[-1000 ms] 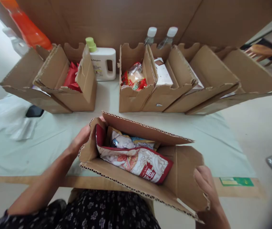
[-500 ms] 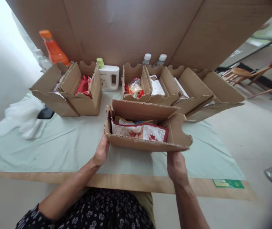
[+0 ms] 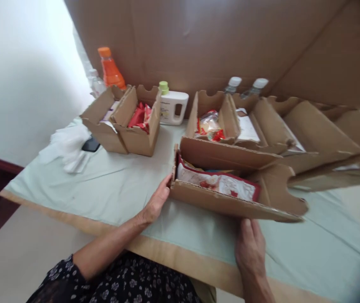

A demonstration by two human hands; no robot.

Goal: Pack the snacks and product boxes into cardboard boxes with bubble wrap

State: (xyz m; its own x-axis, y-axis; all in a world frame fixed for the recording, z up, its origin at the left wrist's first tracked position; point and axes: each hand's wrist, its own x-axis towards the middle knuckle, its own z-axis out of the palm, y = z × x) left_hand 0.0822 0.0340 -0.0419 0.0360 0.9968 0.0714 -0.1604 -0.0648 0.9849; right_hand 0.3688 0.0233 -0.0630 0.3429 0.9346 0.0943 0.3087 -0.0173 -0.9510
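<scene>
A long open-topped cardboard box is tilted slightly toward me in front of the row of other boxes. Inside it lies a white packet with a dark red border, with other packets partly hidden behind. My left hand presses against the box's left end, its fingertips partly hidden by the cardboard. Under the near side, right of the middle, my right hand supports the box, fingers curled beneath and partly out of sight.
Several cardboard boxes stand behind, one with a red packet, one with a clear-and-red packet. A white jug, an orange bottle and clear bottles line the back panel. White plastic and a dark phone-like object lie left.
The view has turned left, so everything sits further right in the picture. Both hands stay at the box, which keeps about the same place before the others.
</scene>
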